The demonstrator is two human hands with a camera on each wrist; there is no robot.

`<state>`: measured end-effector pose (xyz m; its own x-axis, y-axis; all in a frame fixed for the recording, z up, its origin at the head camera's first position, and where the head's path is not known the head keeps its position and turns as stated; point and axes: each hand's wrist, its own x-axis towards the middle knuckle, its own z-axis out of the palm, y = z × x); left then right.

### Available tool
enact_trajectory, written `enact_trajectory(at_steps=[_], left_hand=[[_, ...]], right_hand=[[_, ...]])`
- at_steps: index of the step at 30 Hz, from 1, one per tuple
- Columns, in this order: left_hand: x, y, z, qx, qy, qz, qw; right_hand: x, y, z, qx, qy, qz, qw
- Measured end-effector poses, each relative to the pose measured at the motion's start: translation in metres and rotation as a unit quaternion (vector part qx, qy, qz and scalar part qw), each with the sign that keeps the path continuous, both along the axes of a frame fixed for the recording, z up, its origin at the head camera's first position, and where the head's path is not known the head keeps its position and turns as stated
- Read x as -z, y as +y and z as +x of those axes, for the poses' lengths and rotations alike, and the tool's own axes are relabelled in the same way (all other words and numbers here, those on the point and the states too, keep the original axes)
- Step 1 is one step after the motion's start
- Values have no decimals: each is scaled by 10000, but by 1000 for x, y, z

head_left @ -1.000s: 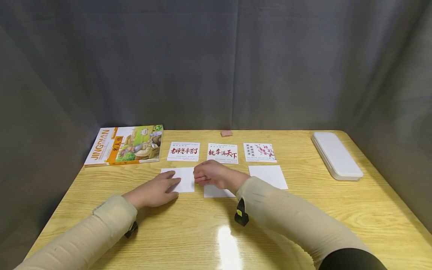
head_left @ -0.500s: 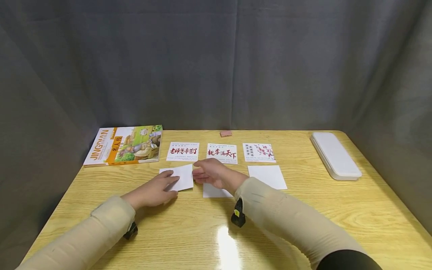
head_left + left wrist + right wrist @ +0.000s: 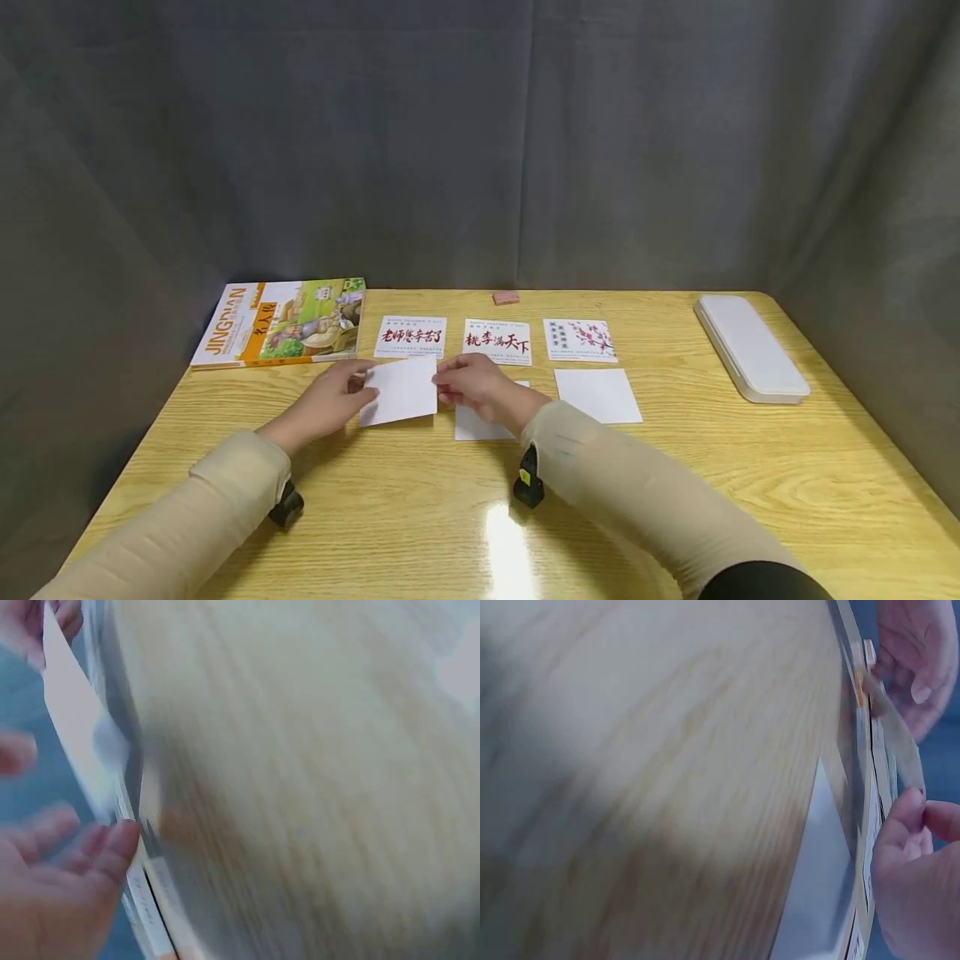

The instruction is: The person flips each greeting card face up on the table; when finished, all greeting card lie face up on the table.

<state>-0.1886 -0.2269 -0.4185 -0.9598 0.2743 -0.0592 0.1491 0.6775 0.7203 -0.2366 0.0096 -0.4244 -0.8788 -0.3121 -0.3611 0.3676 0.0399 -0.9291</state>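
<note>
A blank white card (image 3: pixel 401 392) is raised off the table and tilted. My right hand (image 3: pixel 480 387) pinches its right edge between thumb and fingers, as the right wrist view also shows. Around the card's left edge is my left hand (image 3: pixel 330 404), its thumb held apart from the fingers. In the left wrist view, the left fingertips (image 3: pixel 124 836) are at the near end of the card; whether they touch it is unclear. A second blank card (image 3: pixel 480 423) lies partly hidden under my right hand, and a third blank card (image 3: pixel 598 395) lies to its right.
Behind are two cards with red writing, the left one (image 3: pixel 411 336) and the middle one (image 3: pixel 497 342), plus a blossom card (image 3: pixel 580 340). A book (image 3: pixel 281 325) lies back left, a small pink block (image 3: pixel 506 297) at the rear edge, a white case (image 3: pixel 752 348) at right.
The left blank card has come up from lying flat and now tilts above the table. My right fingers have taken its right edge. My left hand has shifted slightly left, off the card's top.
</note>
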Motion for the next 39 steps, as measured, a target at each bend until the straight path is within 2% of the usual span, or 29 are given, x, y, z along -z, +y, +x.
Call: enact_trajectory(at_steps=[2, 4, 7, 9, 12, 17, 19, 25, 28, 32, 39], left_hand=[[1, -4, -3, -512, -486, 537, 9961], [2, -8, -6, -827, -948, 1135, 9855], [3, -9, -9, -964, -1402, 1917, 9666], [3, -8, -9, -959, -1489, 2162, 9601], [1, -6, -7, -1002, -1533, 2271, 9565], [-4, -3, -4, -1218, -1467, 2018, 9607], [-5, -2, -4, -1269, -1416, 2120, 9586], [-9, -1, -3, -1229, -1435, 3079, 9325], [-10, -1, -2, -1244, -1454, 3259, 9258], [-5, 2, -2, -1258, -1364, 3245, 9275], [5, 6, -3, -1277, -1205, 3149, 9327]], right_hand=[[-1, 4, -1, 87, 57, -60, 9999], [-2, 7, -2, 145, 105, -134, 9998], [-3, 9, -3, 165, 146, -189, 9996], [-3, 11, -3, 169, 166, -198, 9995], [-2, 11, -2, 152, 219, -149, 9995], [-2, 14, -1, 73, 481, 157, 9987], [-4, 16, 0, 32, 550, 245, 9982], [-12, 22, -3, -97, 610, 52, 9981], [-17, 25, -5, -115, 581, -99, 9982], [-16, 27, -7, -115, 477, -182, 9986], [-7, 27, -5, -68, 547, 63, 9985]])
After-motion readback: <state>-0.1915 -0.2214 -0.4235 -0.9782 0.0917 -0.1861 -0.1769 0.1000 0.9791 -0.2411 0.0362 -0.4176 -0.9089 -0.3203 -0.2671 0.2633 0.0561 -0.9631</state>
